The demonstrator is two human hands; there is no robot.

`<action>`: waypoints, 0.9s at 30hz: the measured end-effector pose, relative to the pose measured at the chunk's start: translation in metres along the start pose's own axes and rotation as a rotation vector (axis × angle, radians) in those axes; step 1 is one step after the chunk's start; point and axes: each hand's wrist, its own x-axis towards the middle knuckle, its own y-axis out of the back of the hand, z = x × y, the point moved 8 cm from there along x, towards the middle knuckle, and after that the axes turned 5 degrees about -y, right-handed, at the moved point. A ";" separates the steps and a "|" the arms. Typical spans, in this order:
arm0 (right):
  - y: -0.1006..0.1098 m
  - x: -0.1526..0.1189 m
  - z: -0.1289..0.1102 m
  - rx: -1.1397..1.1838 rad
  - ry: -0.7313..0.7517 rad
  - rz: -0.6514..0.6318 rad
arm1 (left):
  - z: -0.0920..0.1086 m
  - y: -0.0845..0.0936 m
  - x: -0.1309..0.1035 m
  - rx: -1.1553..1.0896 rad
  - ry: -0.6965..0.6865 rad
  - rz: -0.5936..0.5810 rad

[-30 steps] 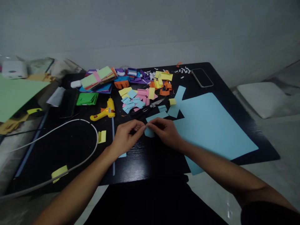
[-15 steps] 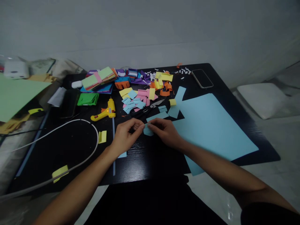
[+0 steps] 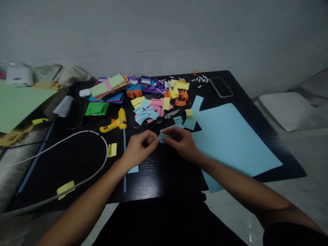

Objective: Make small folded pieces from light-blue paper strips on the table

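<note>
Between my hands is a small light blue paper piece (image 3: 161, 137), held just above the table. My left hand (image 3: 139, 146) pinches its left edge with thumb and curled fingers. From the other side, my right hand (image 3: 182, 142) has thumb and fingers on the same piece, covering part of it. Right behind it lies a light blue paper strip (image 3: 174, 127). Scissors (image 3: 171, 114) rest beyond my hands, beside a pile of folded light blue paper pieces (image 3: 146, 113). A large light blue sheet (image 3: 228, 136) extends under and past my right forearm.
On the left are a yellow glue gun (image 3: 116, 122) with a glue stick, a white cable (image 3: 106, 150) looping across the black table (image 3: 159, 181), and a green paper stack (image 3: 96, 108). A phone (image 3: 220, 86) lies at the back right. Coloured paper scraps (image 3: 179, 94) crowd the back.
The small paper piece has turned between my fingers and less of it hangs below them. My right fingers have lifted and spread slightly from the thumb. My left hand has barely moved.
</note>
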 end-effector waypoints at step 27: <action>-0.005 -0.003 -0.003 0.032 -0.019 -0.023 | 0.002 -0.001 0.000 -0.264 -0.009 0.090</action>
